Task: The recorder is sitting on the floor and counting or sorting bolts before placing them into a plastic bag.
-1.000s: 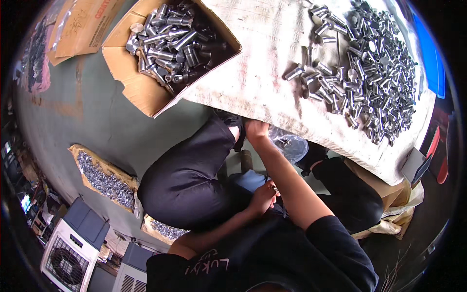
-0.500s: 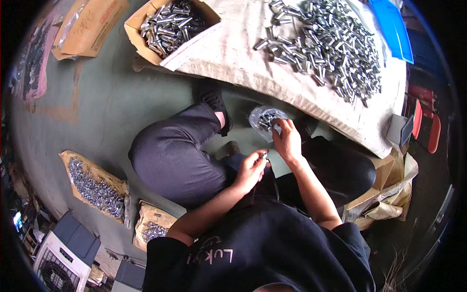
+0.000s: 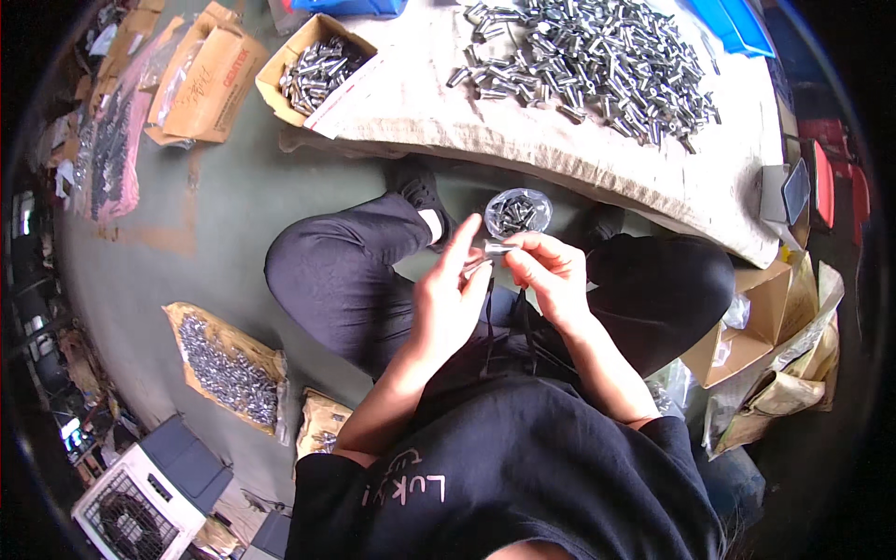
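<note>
A short shiny metal sleeve (image 3: 497, 249) lies sideways between my two hands, above my crossed legs. My right hand (image 3: 558, 280) is closed in a pinch on its right end with thumb and fingertips. Beside the sleeve's left end is my left hand (image 3: 445, 297), its index finger stretched out and its thumb apart. Its other fingers are partly hidden, and whether they touch the sleeve is unclear. Just beyond the hands, a clear plastic bag (image 3: 544, 211) stands open on the floor, with small dark metal parts (image 3: 514, 215) inside.
A pale cloth-covered surface (image 3: 411, 135) ahead bears a heap of metal sleeves (image 3: 607, 65). A cardboard box (image 3: 271, 89) of metal parts stands at its left end. Trays of parts (image 3: 229, 369) lie on the left floor. An open carton (image 3: 761, 313) sits at right, a fan unit (image 3: 131, 513) lower left.
My right hand has left the plastic bag and come back to the metal sleeve, which it now pinches. My left hand has moved up and left, its index finger stretched out. The view has shifted.
</note>
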Demonstrator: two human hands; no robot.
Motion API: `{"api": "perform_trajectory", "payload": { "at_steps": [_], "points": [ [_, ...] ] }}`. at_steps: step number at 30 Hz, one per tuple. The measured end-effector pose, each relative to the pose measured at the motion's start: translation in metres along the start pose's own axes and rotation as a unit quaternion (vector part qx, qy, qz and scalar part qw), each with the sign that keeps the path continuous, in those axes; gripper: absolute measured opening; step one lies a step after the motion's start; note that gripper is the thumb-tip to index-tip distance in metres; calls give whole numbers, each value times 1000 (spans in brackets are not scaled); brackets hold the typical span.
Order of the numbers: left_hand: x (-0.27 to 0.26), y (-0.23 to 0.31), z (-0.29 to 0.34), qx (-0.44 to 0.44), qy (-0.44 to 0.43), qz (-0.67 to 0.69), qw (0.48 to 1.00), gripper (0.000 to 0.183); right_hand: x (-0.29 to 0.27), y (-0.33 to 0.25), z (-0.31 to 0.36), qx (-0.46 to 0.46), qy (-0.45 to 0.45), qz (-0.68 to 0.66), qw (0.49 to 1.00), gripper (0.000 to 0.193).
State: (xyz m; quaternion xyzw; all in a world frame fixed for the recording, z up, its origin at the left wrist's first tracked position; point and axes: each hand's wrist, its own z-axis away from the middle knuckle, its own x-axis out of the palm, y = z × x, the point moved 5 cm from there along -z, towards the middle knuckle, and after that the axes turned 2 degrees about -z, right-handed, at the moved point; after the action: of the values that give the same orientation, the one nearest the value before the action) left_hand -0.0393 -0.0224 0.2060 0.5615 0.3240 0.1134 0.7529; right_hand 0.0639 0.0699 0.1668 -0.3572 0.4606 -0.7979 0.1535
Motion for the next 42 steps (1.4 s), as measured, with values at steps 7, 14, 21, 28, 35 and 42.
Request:
{"api": "perform_trajectory", "payload": {
  "at_steps": [7,14,21,28,35,42],
  "points": [
    [1,3,1,-137,-67,190,970,22,-5,-13,10,-30,1,-75,997,18],
    [1,8,-1,-132,-34,202,970,21,1,-29,13,-92,-31,-51,994,19],
    [-2,22,-4,-39,-33,181,982,23,4,-29,10,-80,-40,-100,991,22],
    [-4,21,1,-78,-14,206,975,20,6,-25,12,-75,-63,-128,987,24],
    [0,23,2,-111,-31,246,962,14,7,-26,13,-60,-50,-138,987,21],
    [-1,16,2,-170,-25,310,935,15,13,-23,9,-43,-39,-159,986,22]
  ]
}}
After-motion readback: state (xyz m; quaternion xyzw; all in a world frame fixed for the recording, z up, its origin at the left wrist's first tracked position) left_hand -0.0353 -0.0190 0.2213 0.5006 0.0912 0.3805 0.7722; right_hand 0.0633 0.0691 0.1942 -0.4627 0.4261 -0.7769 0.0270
